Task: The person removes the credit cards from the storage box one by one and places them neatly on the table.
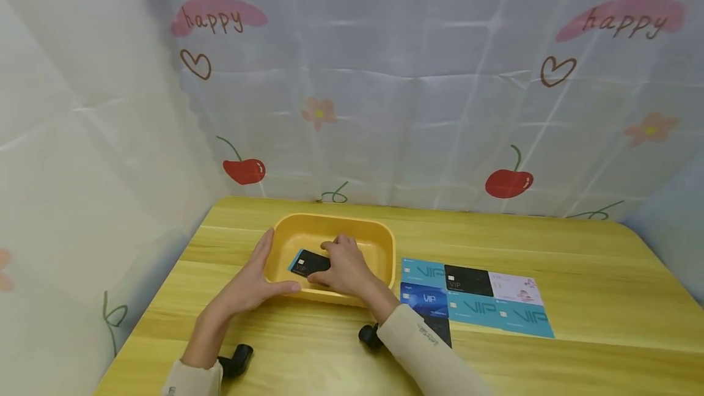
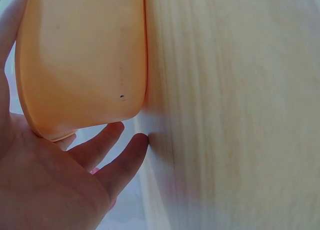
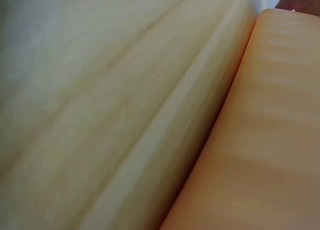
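Note:
A yellow plastic bin (image 1: pixel 379 243) stands on the table. My left hand (image 1: pixel 250 280) spans its near left corner, thumb along the front rim and fingers against the left wall; in the left wrist view the fairly straight fingers (image 2: pixel 102 145) lie beside the bin wall (image 2: pixel 95 55). Inside the bin, my right hand (image 1: pixel 346 267) pinches the right end of a black VIP card (image 1: pixel 312 263) between thumb and fingers. A blue edge shows under that card at its left. The right wrist view has only the bin's outer wall (image 3: pixel 260 135) and the table; the right hand's grip is hidden there.
Right of the bin, several cards lie flat edge to edge: light blue cards (image 1: pixel 475 307), a dark blue card (image 1: pixel 423 299), a black card (image 1: pixel 469 280) and a pale pink card (image 1: pixel 514 286). Another black card (image 1: pixel 442 330) is partly under the right sleeve (image 1: pixel 429 347). A patterned curtain (image 1: pixel 407 109) hangs behind the table.

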A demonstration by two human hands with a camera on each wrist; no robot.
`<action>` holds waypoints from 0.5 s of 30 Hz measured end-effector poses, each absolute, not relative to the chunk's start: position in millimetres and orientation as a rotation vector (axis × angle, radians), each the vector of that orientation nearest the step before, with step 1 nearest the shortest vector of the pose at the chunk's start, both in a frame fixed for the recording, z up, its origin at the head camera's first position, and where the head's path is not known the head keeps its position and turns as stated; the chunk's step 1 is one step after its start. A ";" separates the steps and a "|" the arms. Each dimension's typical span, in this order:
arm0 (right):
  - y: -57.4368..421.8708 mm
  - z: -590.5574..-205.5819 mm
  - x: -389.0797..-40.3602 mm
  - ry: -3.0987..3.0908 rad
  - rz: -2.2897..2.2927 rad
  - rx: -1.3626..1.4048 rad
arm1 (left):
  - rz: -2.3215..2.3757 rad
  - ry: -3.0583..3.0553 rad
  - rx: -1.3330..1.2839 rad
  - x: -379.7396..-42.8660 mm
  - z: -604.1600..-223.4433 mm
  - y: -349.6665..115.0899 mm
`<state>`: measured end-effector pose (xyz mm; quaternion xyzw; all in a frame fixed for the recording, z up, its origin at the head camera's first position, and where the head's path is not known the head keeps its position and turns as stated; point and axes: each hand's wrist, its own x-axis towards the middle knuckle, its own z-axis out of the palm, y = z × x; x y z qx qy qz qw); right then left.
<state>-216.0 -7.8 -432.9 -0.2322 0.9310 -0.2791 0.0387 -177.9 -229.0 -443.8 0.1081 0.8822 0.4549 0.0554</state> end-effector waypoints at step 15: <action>-8.8 -437.8 -219.9 2.828 -0.711 -0.657 | 1.385 2.675 0.340 -177.5 -442.7 -228.5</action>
